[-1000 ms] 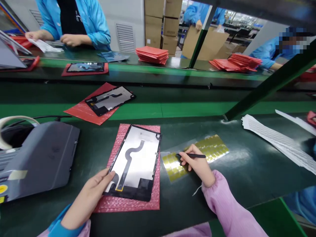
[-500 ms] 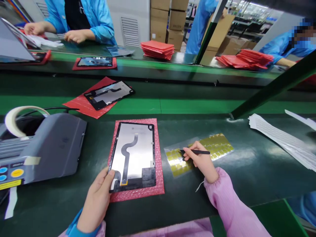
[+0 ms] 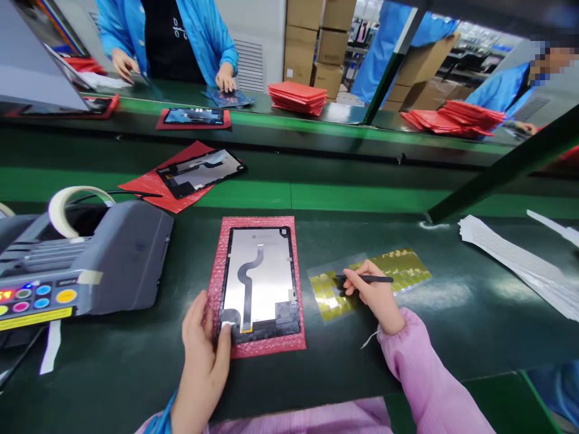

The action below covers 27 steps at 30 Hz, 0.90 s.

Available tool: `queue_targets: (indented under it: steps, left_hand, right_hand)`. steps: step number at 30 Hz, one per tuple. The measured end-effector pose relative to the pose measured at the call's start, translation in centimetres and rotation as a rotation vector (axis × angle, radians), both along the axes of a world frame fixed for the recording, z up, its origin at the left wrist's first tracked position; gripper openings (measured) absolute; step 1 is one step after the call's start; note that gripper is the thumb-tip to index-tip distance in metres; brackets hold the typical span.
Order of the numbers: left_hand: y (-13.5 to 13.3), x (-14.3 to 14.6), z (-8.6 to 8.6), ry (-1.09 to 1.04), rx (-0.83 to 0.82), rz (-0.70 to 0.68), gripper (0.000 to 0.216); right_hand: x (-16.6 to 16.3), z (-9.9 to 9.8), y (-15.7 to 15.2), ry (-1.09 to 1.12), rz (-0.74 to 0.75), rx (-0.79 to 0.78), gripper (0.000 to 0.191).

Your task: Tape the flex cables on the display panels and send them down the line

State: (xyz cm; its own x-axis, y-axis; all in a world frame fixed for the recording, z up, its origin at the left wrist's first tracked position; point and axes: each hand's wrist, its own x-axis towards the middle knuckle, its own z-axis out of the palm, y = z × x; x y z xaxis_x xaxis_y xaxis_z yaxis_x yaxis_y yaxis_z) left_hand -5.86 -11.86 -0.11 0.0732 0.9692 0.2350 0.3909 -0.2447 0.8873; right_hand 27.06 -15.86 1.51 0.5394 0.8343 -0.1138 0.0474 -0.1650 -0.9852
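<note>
A tablet screen (image 3: pixel 266 283) lies back side up on a pink bubble-wrap bag (image 3: pixel 280 348), a grey flex cable (image 3: pixel 246 289) curving down its silver back. My left hand (image 3: pixel 203 355) grips its lower left edge, thumb on the corner by a small white tab and fingers along the bag's side. To the right, my right hand (image 3: pixel 373 295) is closed around black tweezers (image 3: pixel 377 279). Their tip points left, over a clear sheet of yellow-gold stickers (image 3: pixel 407 268); whether it touches a sticker I cannot tell.
A grey tape dispenser (image 3: pixel 131 259) stands at left. Behind, another screen (image 3: pixel 203 172) lies on a red bag (image 3: pixel 154 175). White strips (image 3: pixel 511 259) lie at right, near a slanted green post (image 3: pixel 497 163). Across the bench, a co-worker's hand (image 3: pixel 225 77) touches a bluish film packet (image 3: pixel 235 98).
My left hand has shifted right and its fingers now lie beside the screen on the bag. The right hand stays over the sticker sheet. The co-worker's hands have moved apart. The view has shifted slightly.
</note>
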Motion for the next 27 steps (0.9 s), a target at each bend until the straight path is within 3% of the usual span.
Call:
queue_targets:
  steps: [2,5,12,16,21,23,27]
  left_hand:
    - [-0.2,-0.6,0.3,0.177,0.119,-0.045,0.060]
    - [-0.2,-2.0,0.4,0.344,0.135,-0.142,0.060]
    - [-3.7,-2.2,0.1,0.343,-0.021,-0.200,0.060]
    - [-5.0,-2.4,0.4,0.126,-0.089,-0.100,0.051]
    - [-1.4,-6.9,1.8,-0.583,-0.238,0.272,0.047]
    - [0.3,-9.0,2.5,-0.695,-0.257,0.367,0.048]
    - [2.4,-11.4,3.1,-0.790,-0.233,0.427,0.047]
  right_hand:
    - [0.0,0.0,-0.1,0.012,-0.019,0.014,0.052]
    - [0.1,0.1,-0.3,0.025,-0.037,0.038,0.053]
    - [-0.2,0.1,-1.2,0.035,-0.082,0.115,0.050]
    - [-0.8,0.0,-1.9,0.020,-0.089,0.080,0.048]
    - [-1.4,-0.4,-2.3,0.025,-0.100,0.070,0.048]
    - [-1.6,-0.4,-2.2,0.043,-0.100,0.081,0.048]
    - [-2.8,0.1,-2.0,0.086,-0.121,0.133,0.049]
